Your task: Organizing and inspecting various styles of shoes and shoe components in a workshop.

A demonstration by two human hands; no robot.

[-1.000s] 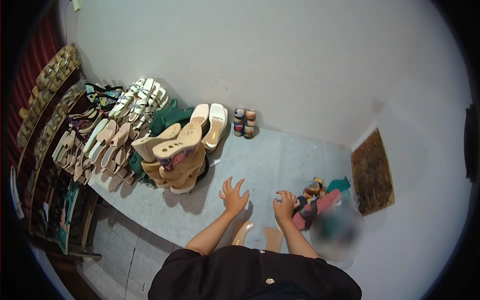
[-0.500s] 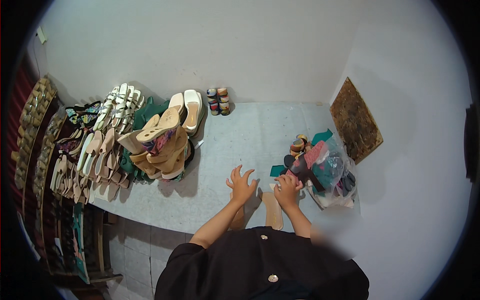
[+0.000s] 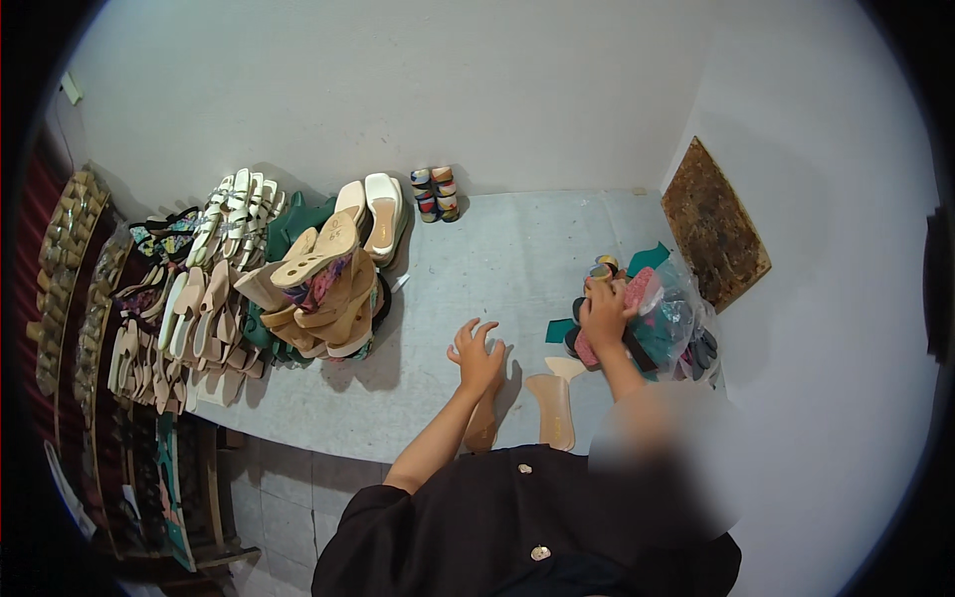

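Note:
My left hand (image 3: 477,360) hovers with spread, slightly bent fingers above the table, holding nothing I can see. Just below it, partly covered by my wrist, lies a tan shoe sole (image 3: 482,426). A second tan sole (image 3: 551,406) rests to its right, with a pale cut piece (image 3: 565,368) at its upper end. My right hand (image 3: 603,316) reaches onto the pile at the right, against multicoloured heel blocks (image 3: 603,269); its fingertips are partly hidden among them. Next to that hand are a pink speckled piece (image 3: 642,287) and a clear plastic bag (image 3: 674,313) of green and dark pieces.
A tall stack of wedge sandals (image 3: 328,289) and rows of white sandals (image 3: 239,214) fill the table's left. Multicoloured heel blocks (image 3: 435,194) stand at the back edge. A brown board (image 3: 713,224) leans on the right wall. Shelves (image 3: 80,269) with shoe parts are far left.
My right hand has moved up and right from above the right sole to the heel blocks in the pile, uncovering the pale piece. My left hand stays nearly in place, fingers still spread.

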